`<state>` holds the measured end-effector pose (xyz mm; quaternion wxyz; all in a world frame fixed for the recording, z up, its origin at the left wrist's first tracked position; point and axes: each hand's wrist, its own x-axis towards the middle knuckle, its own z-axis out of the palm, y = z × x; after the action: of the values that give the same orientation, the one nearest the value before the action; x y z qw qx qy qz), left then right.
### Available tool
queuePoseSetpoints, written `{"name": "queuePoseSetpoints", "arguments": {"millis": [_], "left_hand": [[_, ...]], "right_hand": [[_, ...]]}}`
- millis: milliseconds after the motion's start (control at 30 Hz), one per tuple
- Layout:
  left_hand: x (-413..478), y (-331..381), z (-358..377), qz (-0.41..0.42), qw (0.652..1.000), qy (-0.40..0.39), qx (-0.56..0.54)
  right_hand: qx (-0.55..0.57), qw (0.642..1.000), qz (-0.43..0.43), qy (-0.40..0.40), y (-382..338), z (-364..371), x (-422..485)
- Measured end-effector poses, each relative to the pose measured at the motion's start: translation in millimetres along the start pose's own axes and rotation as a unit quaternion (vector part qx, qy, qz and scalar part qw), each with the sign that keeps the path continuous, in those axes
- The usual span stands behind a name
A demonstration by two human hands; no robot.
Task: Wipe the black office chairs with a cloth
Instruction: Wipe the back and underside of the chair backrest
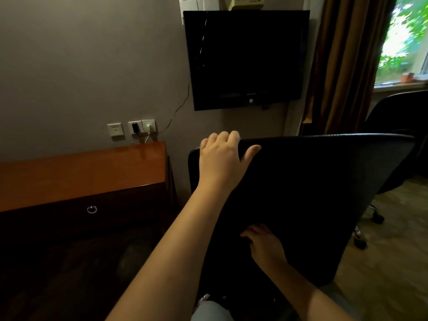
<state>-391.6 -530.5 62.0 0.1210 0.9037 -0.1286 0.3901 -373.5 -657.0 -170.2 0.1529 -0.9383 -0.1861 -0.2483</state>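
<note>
Fingers of my left hand (pixel 222 158) curl over the top edge of the black office chair (pixel 312 205), with the thumb laid on the near face of the backrest, so this hand grips the chair close to its upper left corner. My right hand (pixel 264 244) lies lower down against the same backrest, in deep shadow. I cannot tell whether it is open or holds anything. The chair stands right in front of me with its back turned toward me, and its casters (pixel 361 239) rest on the floor (pixel 382 274) at the right. A second black chair (pixel 398 121) stands behind it, near the window (pixel 405 38) and the brown curtain (pixel 342 66). To my left is a wooden bench (pixel 81 177) against the wall, with wall sockets (pixel 136 128) just above it. A dark television (pixel 245 59) hangs on the wall above the chair.
</note>
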Motion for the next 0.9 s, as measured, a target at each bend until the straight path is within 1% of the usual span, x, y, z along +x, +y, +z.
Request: {"name": "queuePoseSetpoints", "arguments": {"millis": [100,167,267,367,433,500,567,633,700,767,833,900], "left_hand": [[-1,2,2,0.005,1.000,-0.001,0.002],[-1,5,3,0.007,1.000,0.010,0.002],[0,8,5,0.007,1.000,0.026,0.009],[1,10,8,0.008,0.999,0.041,0.013],[1,10,11,0.009,0.998,0.055,0.010],[1,9,15,0.016,0.997,0.081,0.004],[1,7,17,0.021,0.995,0.101,-0.001],[3,5,18,0.022,0.995,0.101,-0.004],[3,4,17,0.022,0.995,0.097,-0.005],[1,4,16,0.021,0.995,0.095,-0.002],[0,6,13,0.019,0.997,0.078,0.000],[1,7,8,0.026,0.999,0.044,-0.002]], "right_hand": [[-0.005,0.997,-0.036,0.065,-1,-27,11],[0.009,0.989,-0.052,0.135,-6,-52,26],[0.049,0.964,-0.079,0.250,-21,-104,50],[0.070,0.944,-0.091,0.310,-29,-140,61],[0.053,0.930,-0.086,0.352,-31,-136,61],[0.050,0.926,-0.082,0.365,-31,-113,59],[0.040,0.943,-0.096,0.317,-27,-78,52],[0.012,0.970,-0.100,0.221,-23,-44,39],[0.015,0.988,-0.090,0.122,-19,-18,24],[0.007,0.996,-0.081,0.048,-17,-1,13],[-0.014,0.998,-0.069,0.006,-18,8,6],[-0.034,0.998,-0.050,-0.026,-21,9,4]]}}
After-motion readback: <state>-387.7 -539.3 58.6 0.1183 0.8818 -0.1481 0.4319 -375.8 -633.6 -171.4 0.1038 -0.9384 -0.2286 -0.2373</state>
